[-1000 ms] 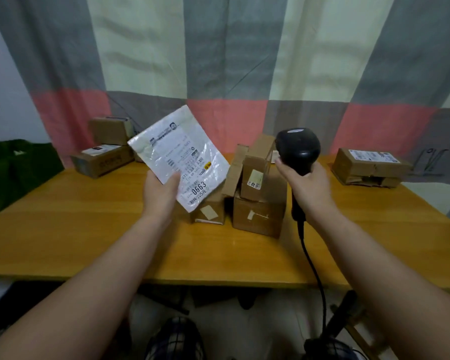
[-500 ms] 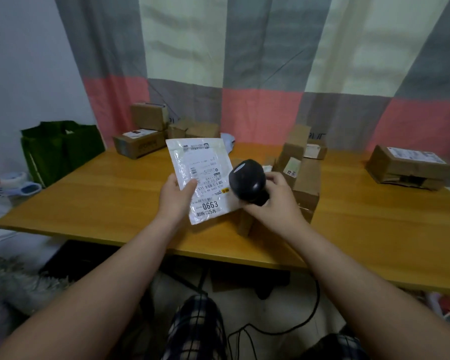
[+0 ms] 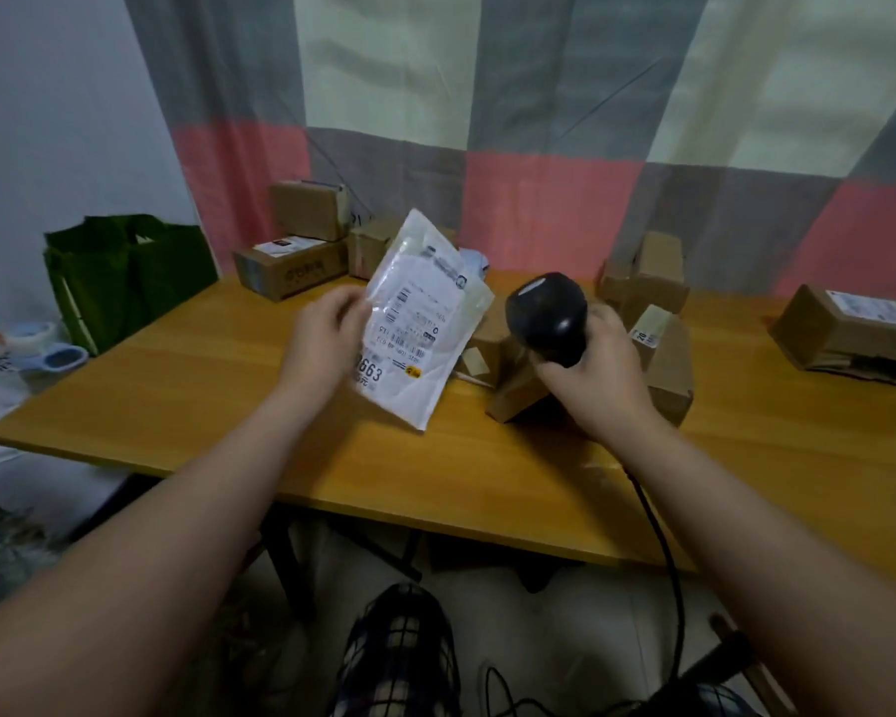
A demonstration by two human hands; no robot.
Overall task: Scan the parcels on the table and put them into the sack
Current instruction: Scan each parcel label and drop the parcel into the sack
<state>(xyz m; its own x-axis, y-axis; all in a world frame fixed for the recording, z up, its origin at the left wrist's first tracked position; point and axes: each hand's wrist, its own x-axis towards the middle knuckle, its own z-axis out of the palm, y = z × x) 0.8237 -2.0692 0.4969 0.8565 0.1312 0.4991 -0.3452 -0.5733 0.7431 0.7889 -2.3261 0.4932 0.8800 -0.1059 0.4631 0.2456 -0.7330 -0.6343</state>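
- Left hand [image 3: 327, 344] grasps a white parcel [image 3: 417, 323] by its edge, above the table [image 3: 228, 406].
- Right hand [image 3: 598, 377] clenches around a black scanner [image 3: 547, 315], just right of the parcel.
- Green sack [image 3: 120, 276] stands off the table's left end.

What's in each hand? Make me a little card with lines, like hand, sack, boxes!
left hand: holds a white plastic parcel up, printed label facing the camera
right hand: grips a black scanner, just right of the parcel
green sack: beyond the left end of the table
cardboard boxes: on the table, some behind the right hand, some at the back left, one at the far right
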